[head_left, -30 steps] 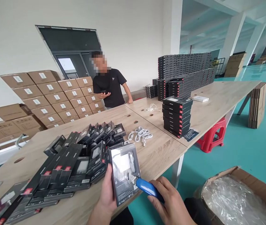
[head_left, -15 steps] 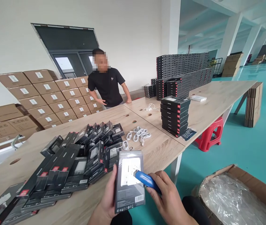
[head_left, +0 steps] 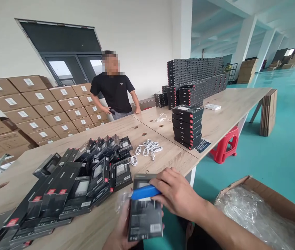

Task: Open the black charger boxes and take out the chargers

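My left hand (head_left: 122, 222) grips a black retail box (head_left: 144, 215) from its left side and below, tilted up at the table's front edge. A pale panel shows on its upper face, partly covered. My right hand (head_left: 174, 194) is closed round a blue box cutter (head_left: 145, 192) lying across the upper part of this box. Its blade cannot be made out. Clear plastic film (head_left: 122, 202) sticks out at the box's left edge, blurred, beside the cutter's tip. Just left lie several similar black boxes (head_left: 70, 185) in a loose heap.
White coiled cables (head_left: 151, 148) lie on the wooden table (head_left: 168, 161). Behind them rises a stack of black boxes (head_left: 187, 126). A carton of clear film (head_left: 251, 211) stands at lower right, near a red stool (head_left: 225, 146). A person in black (head_left: 113, 92) stands across the table.
My right hand and the cutter have moved up and left across the box, and the cutter now points left. Clear film now stands out at the left edge. The view has shifted slightly right.
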The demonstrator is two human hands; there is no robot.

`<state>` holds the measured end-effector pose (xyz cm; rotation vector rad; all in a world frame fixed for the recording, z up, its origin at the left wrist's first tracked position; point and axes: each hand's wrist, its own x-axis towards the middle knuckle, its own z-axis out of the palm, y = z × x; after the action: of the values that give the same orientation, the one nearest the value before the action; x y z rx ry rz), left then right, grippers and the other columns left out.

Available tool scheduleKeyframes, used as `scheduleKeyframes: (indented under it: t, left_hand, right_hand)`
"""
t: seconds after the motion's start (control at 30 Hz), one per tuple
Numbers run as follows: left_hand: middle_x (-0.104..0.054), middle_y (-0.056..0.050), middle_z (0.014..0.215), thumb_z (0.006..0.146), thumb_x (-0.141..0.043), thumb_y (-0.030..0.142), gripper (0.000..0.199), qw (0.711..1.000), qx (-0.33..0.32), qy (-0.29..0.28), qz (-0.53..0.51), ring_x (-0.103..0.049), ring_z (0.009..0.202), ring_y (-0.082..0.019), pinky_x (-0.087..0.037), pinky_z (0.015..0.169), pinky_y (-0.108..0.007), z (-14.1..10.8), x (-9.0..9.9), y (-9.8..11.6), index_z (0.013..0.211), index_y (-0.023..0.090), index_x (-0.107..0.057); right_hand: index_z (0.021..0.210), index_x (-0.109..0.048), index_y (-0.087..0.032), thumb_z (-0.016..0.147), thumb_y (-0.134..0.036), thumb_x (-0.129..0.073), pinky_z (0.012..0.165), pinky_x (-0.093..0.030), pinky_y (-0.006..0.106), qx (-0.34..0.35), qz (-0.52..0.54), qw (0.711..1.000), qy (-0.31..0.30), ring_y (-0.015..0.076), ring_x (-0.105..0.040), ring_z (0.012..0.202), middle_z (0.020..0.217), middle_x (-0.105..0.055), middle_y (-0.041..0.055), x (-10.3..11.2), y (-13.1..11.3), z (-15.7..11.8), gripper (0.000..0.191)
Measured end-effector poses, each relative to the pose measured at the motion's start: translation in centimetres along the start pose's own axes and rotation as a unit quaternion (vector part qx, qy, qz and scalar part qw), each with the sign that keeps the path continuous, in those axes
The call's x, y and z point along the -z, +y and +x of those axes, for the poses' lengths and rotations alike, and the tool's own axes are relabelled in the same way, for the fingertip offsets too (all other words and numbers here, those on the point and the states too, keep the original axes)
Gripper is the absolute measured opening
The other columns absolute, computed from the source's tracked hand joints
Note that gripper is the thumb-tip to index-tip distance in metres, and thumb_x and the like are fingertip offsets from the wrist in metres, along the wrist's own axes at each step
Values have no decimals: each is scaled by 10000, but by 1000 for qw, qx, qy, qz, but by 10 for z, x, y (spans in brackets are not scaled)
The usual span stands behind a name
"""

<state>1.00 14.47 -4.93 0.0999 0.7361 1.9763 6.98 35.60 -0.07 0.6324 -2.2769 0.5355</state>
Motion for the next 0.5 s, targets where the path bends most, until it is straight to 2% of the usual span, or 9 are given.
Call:
scheduleKeyframes:
  t: [0.1,0.2,0.3,0.4,0.5]
  left_hand:
    - [-753,-174,1172,904,-530,691,660,997,-59,39,-6,-657,1191,-397,-478,1058,-598,6,11,10,1175,124,-730]
    - [-747,-156,1217,933,-516,644,618,979,-189,80,-11,-666,1199,-354,-450,1113,-553,15,22,19,1311,181,-672]
    - [-771,-94,1181,993,-487,529,491,948,-290,130,-29,-730,1083,-279,-506,1080,-475,22,28,29,1389,266,-612]
    - [-788,-51,1134,1021,-483,426,418,933,-316,164,-47,-767,934,-226,-608,921,-380,21,31,40,1409,307,-582]
    - [-785,-58,1126,989,-546,415,431,930,-301,203,-53,-766,909,-244,-646,764,-343,13,38,46,1398,284,-584]
  right_hand:
    - [1211,-618,-192,1035,-406,-500,770,-477,384,-84,34,996,0,245,-565,868,976,-631,93,-14,6,-24,301]
    - [1224,-612,-233,1020,-379,-539,779,-507,387,-161,71,984,-6,249,-583,882,999,-624,84,-32,8,-51,261]
    - [1203,-627,-234,1015,-340,-546,797,-530,371,-240,103,965,-9,241,-603,905,1005,-619,79,-49,14,-63,231]
    - [1198,-643,-199,1003,-274,-547,850,-523,375,-310,48,948,-43,253,-611,963,1014,-631,91,-59,40,-59,230]
    - [1183,-679,-173,976,-256,-587,914,-477,425,-332,-64,932,-132,298,-598,1032,1056,-659,126,-58,78,-46,241]
